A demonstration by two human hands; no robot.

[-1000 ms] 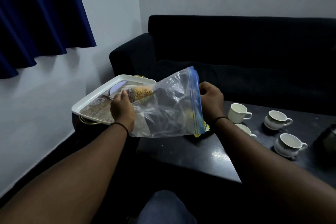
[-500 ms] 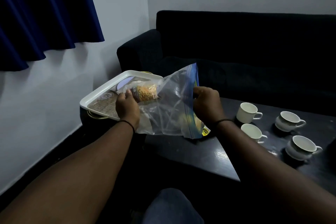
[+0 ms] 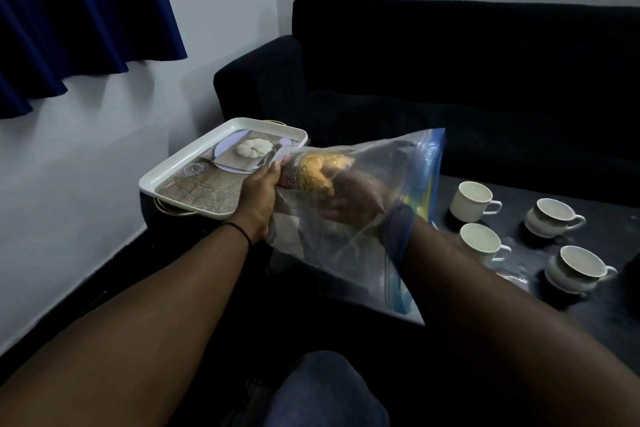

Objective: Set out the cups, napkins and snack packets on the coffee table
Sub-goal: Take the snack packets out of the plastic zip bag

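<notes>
A black glossy coffee table [image 3: 588, 315] bears four white ceramic cups [image 3: 472, 201], near a white rectangular tray [image 3: 194, 163]. Above its left end hangs a clear blue-zipped plastic bag [image 3: 346, 253]. The left hand [image 3: 258, 198] pinches its closed end; the right hand [image 3: 353, 199], inside, curls on a yellow snack packet [image 3: 317, 172].

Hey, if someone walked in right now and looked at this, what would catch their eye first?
Probably the big clear plastic bag held up in the middle, with the right hand reaching inside toward a yellow snack packet while the left hand grips the bag's closed end. Next, four white cups on the dark coffee table at right, and a white tray behind the bag at left.
</notes>
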